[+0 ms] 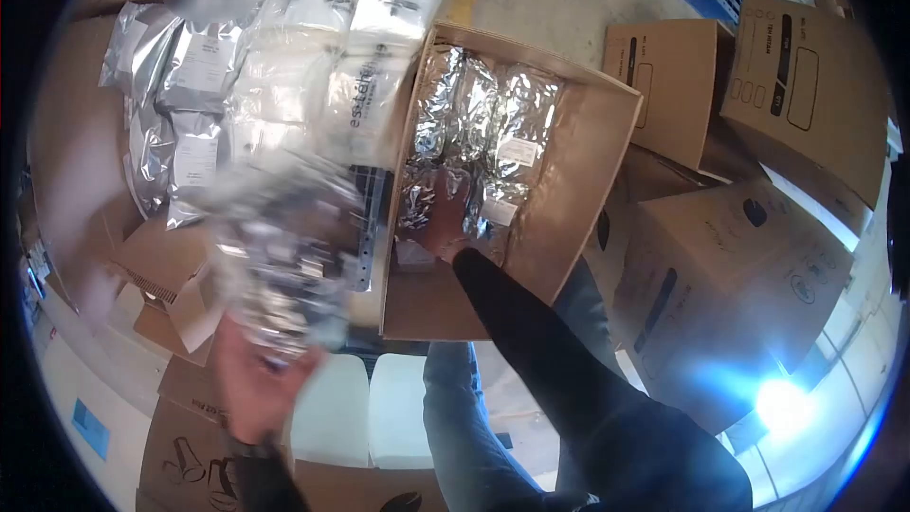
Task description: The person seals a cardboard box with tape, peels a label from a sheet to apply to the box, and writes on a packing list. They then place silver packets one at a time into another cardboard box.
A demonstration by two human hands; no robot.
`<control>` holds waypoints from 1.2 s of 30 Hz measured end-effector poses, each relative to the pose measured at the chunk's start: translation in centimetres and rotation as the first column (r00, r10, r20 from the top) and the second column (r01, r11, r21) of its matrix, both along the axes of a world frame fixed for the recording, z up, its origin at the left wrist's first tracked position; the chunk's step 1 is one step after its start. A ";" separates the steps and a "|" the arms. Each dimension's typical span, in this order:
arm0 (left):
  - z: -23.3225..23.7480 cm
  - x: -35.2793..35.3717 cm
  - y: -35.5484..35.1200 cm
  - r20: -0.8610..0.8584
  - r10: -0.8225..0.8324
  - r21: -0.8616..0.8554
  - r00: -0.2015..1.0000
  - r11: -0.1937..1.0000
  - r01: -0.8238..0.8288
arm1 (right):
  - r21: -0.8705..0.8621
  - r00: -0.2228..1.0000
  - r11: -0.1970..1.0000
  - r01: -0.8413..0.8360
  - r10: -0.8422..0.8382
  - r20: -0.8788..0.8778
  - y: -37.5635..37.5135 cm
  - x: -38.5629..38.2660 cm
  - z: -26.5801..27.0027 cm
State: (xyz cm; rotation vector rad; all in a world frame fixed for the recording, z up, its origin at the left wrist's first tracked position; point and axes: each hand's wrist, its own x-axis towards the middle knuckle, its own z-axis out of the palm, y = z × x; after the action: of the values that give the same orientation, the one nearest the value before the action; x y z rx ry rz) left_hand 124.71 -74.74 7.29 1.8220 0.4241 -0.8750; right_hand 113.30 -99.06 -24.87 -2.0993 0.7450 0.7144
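My left hand (258, 379), blurred by motion, is closed on the lower end of a shiny silver foil bag (284, 265), left of an open cardboard box (588, 190). Inside that box, my right hand (447, 221) rests among foil bags, its fingers stretched forward against them; the fingertips are partly lost in the glare. Several silver foil packs (526, 109) lie there in rows, some with white labels (518, 152).
Clear plastic packs (365, 104) with dark lettering and labelled foil pouches (197, 66) cover the upper left. Closed cartons (739, 284) and further boxes (815, 85) stand on the right. A small open carton (171, 275) sits at left. Two pale panels (330, 408) show below.
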 end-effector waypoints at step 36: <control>-16.8 -16.3 -9.5 0.333 -0.179 0.449 0.926 0.893 0.011 | 0.156 0.855 0.949 0.275 -0.316 0.412 -9.1 13.8 -1.0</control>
State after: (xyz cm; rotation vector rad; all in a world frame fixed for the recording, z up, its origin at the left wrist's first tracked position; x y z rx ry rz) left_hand 108.43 -84.27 -9.56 2.3904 0.3064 -0.5020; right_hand 127.06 -108.16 -25.89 -1.9023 0.7414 0.0988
